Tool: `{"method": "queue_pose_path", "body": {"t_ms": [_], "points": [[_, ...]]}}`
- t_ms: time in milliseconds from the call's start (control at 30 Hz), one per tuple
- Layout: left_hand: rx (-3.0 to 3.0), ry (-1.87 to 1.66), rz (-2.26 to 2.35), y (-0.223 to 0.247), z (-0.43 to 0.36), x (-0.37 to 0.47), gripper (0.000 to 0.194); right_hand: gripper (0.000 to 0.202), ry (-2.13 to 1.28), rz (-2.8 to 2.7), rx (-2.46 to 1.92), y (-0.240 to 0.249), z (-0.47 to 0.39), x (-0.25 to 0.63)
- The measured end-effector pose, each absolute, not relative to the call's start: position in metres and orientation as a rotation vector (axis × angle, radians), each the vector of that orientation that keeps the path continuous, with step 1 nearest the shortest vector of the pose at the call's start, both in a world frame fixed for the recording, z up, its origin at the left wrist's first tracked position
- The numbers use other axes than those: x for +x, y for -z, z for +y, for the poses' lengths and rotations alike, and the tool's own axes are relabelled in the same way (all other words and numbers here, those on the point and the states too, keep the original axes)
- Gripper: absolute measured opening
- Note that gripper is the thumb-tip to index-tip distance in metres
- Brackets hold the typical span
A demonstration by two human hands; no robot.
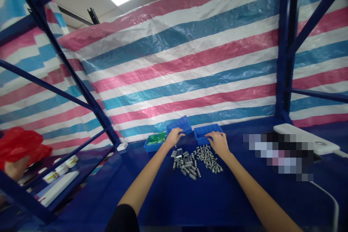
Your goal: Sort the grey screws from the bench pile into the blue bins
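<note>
My left hand [174, 137] is at the front of a tilted blue bin [185, 125], its fingers stretched out and apart. Whether it touches the bin is hard to make out. Beneath it lies a loose pile of grey metal cylinders [187, 165]. My right hand [219, 142] reaches to the front right rim of a second blue bin [202, 130], fingers extended and thumb apart; a firm grip on the rim does not show. Just below and left of this hand spreads a heap of smaller metal fittings [208, 157].
A blue bin with green packets [157, 138] stands at the left. On the blue table [174, 203] lie a small white box [122, 146], a white device [307, 138] with a cable and a blurred-out item. Blue frame posts [285, 61] flank the table. Another person's hand [16, 168] holds red plastic at far left.
</note>
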State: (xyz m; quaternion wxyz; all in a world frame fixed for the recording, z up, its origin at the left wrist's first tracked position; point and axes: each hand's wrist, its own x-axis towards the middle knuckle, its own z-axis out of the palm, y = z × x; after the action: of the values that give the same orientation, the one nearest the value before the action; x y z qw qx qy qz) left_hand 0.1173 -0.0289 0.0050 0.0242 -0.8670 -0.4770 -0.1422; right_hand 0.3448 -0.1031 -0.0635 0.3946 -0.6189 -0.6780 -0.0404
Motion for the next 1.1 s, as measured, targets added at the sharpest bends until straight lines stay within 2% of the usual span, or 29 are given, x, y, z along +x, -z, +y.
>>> {"method": "queue_pose_path", "body": {"t_ms": [167,333,1100], "points": [[-2.643,0.181,-1.558,-0.003,-0.024,0.12,0.017,0.025,0.11,-1.721,-1.539,0.064,-0.103,0.345],[-2.585,0.089,-1.63,0.005,-0.02,0.118,0.023,0.025,0.076,-1.719,-1.532,0.064,-0.101,0.346],[-2.94,0.166,-1.533,0.019,-0.025,0.102,0.027,0.025,0.076,-1.729,-1.525,0.068,-0.098,0.348]]}}
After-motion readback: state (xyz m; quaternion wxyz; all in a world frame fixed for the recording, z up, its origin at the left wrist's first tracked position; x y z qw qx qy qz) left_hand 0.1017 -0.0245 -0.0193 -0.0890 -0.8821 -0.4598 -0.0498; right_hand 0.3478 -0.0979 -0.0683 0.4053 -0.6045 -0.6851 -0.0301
